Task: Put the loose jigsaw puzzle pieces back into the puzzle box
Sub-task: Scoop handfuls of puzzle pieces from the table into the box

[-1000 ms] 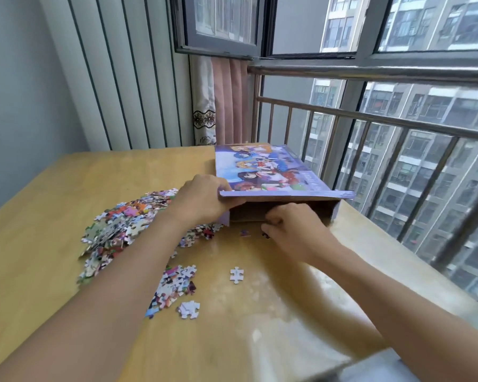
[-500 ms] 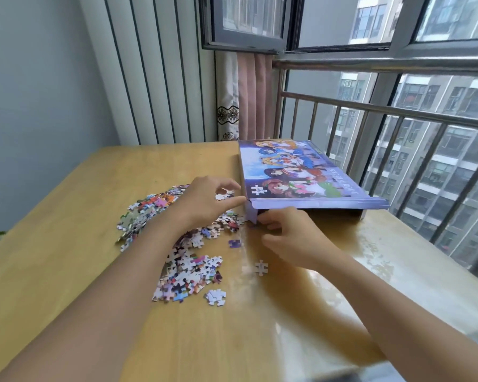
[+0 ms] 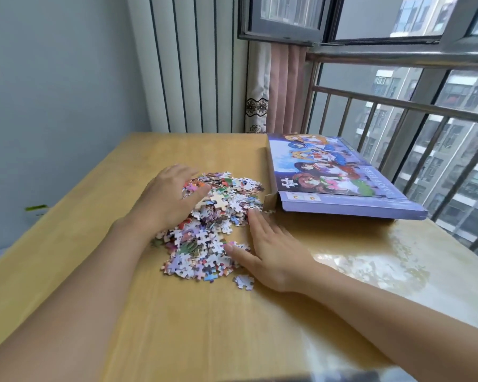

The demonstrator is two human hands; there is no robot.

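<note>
Indoors, wooden table [image 3: 260, 326] beside window [image 3: 398, 106].

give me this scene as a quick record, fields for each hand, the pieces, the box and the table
left hand: fingers spread, resting on the pile's far left side
right hand: flat, fingers straight, against the pile's right edge
puzzle pieces: loose heap between both hands
stray piece: apart, near the right hand
puzzle box: right of the pile, lid on
table: wooden

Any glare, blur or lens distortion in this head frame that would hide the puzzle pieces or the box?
Head view: daylight glare washes the table at right, clear of the puzzle pieces; wide-angle bending bows the window railing; the puzzle box print reads slightly soft; both hands sharp enough.
</note>
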